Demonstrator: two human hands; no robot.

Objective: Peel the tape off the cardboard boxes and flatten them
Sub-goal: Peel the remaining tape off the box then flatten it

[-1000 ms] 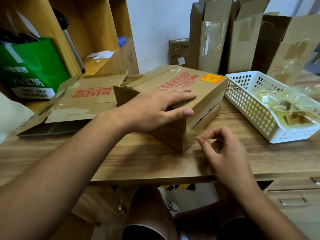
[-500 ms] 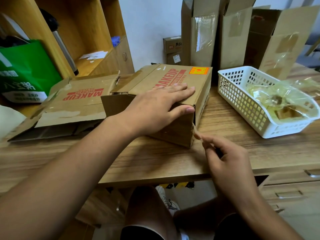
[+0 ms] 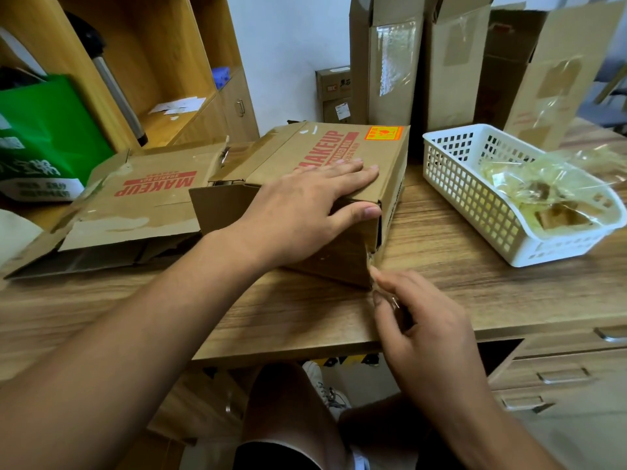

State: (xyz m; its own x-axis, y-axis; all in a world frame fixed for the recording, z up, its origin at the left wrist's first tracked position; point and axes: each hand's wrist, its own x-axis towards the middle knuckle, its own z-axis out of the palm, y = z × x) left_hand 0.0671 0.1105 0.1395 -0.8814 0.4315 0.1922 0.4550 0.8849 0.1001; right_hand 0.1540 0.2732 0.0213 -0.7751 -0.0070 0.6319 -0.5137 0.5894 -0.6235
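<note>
Our right hand (image 3: 431,330), loosely curled beside the box (image 3: 305,154) a second ago, now pinches clear tape (image 3: 372,264) at its near corner. The tape has lifted off that corner edge and runs toward 5 o'clock. The box has swung slightly under our left hand (image 3: 305,205), so its right face looks narrower.

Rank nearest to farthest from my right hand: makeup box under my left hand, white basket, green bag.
1. makeup box, its tape pinched by the right hand.
2. white basket, to the right.
3. green bag, far left.
</note>
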